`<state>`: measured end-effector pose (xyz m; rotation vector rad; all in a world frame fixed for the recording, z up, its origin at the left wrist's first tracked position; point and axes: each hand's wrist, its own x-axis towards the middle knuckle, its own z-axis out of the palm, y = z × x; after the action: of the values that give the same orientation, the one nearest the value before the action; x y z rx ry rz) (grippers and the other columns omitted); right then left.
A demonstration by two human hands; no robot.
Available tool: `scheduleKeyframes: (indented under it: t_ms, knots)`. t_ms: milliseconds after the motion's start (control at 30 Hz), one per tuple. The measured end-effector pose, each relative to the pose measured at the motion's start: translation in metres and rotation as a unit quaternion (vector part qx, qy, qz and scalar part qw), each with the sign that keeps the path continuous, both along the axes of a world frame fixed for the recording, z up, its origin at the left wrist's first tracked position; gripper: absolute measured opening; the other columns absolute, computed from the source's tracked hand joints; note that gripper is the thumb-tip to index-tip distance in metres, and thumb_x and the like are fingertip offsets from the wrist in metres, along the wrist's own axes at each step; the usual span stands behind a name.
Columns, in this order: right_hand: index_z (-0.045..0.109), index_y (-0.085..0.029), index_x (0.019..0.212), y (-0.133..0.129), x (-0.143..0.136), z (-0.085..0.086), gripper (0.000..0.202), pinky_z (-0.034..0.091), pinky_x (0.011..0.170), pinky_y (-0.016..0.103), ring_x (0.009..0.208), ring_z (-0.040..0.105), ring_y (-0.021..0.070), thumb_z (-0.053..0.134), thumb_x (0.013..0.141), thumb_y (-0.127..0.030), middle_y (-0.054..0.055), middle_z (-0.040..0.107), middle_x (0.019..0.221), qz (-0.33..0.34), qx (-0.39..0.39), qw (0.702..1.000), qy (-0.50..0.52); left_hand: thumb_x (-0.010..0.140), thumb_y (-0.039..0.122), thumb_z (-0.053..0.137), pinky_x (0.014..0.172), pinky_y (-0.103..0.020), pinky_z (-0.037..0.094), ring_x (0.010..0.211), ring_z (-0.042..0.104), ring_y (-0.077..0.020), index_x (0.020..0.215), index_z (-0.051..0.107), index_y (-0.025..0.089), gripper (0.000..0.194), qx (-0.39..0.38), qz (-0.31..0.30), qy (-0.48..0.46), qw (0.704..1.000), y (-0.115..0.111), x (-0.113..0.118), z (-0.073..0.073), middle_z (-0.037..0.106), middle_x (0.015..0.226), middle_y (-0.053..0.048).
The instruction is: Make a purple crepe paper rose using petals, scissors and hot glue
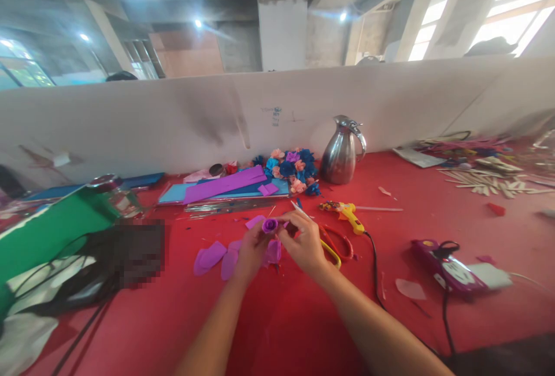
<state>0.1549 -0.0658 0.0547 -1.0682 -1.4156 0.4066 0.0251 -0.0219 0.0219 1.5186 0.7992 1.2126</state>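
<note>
A small rolled purple paper flower [269,225] stands upright between my hands, its spiral top facing me. My left hand [252,253] is closed around its lower part. At the flower's right edge, the thumb and fingers of my right hand [304,244] pinch the purple paper. Loose purple paper petals [210,257] lie on the red table to the left of and below my hands. Scissors [336,244] with red and yellow handles rest just beyond my right hand, partly hidden by it. A yellow glue gun [350,214] lies farther right, its cord running towards me.
Blue, pink and purple paper flowers [299,166] are heaped at the back, beside a steel jug [340,153]. Purple crepe paper [225,184] lies on blue sheets. A purple power strip [448,271] sits right, wooden sticks [489,182] beyond. A green box [56,231] stands left.
</note>
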Motion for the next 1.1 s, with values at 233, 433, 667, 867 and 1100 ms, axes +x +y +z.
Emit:
scheduleKeyframes:
  t_ms: [233,433,667,867,1100]
  knots:
    - [0.067,-0.017,0.078,-0.001,0.0,0.003,0.012,0.041,0.053,0.023,0.055,0.052,0.0116,0.055,0.078,-0.018,0.001,0.06,0.067,-0.004,-0.021,0.999,0.026,0.069,0.03,0.07,0.075,-0.029,0.047,0.076,0.061,-0.0176,0.081,0.072,0.017,0.018,-0.051,0.024,-0.022,0.998,-0.003,0.0,0.008,0.069,0.079,-0.002]
    - [0.064,-0.018,0.076,0.004,0.003,-0.002,0.017,0.038,0.05,0.023,0.053,0.05,0.0113,0.053,0.082,-0.03,0.0,0.058,0.062,0.028,-0.078,0.988,0.13,0.067,0.026,0.067,0.063,-0.024,0.042,0.061,0.053,-0.0131,0.067,0.072,0.017,0.011,-0.063,0.089,0.019,0.994,-0.006,-0.001,0.013,0.063,0.063,0.001]
    - [0.064,-0.017,0.087,0.007,0.003,-0.004,0.017,0.037,0.048,0.022,0.052,0.048,0.0097,0.058,0.077,-0.03,0.0,0.061,0.07,0.088,-0.122,0.976,0.159,0.07,0.026,0.064,0.064,-0.025,0.044,0.068,0.055,-0.015,0.069,0.073,0.019,0.011,0.018,0.109,0.045,0.993,-0.003,-0.003,0.016,0.066,0.071,-0.001]
    - [0.063,-0.018,0.091,0.003,-0.001,0.0,0.019,0.041,0.051,0.022,0.053,0.052,0.0094,0.06,0.073,-0.025,0.001,0.064,0.08,0.031,-0.092,0.994,0.054,0.075,0.028,0.061,0.069,-0.027,0.047,0.073,0.059,-0.0168,0.083,0.075,0.021,0.017,0.033,0.109,0.046,0.992,0.0,-0.005,0.006,0.069,0.079,-0.002]
    - [0.063,-0.021,0.087,-0.003,-0.001,0.0,0.012,0.044,0.056,0.025,0.053,0.056,0.0108,0.057,0.077,-0.021,0.001,0.065,0.081,-0.065,-0.032,0.996,-0.059,0.081,0.034,0.06,0.072,-0.029,0.049,0.073,0.063,-0.0174,0.087,0.074,0.021,0.02,0.046,0.112,0.069,0.99,0.0,-0.005,-0.003,0.071,0.083,-0.003]
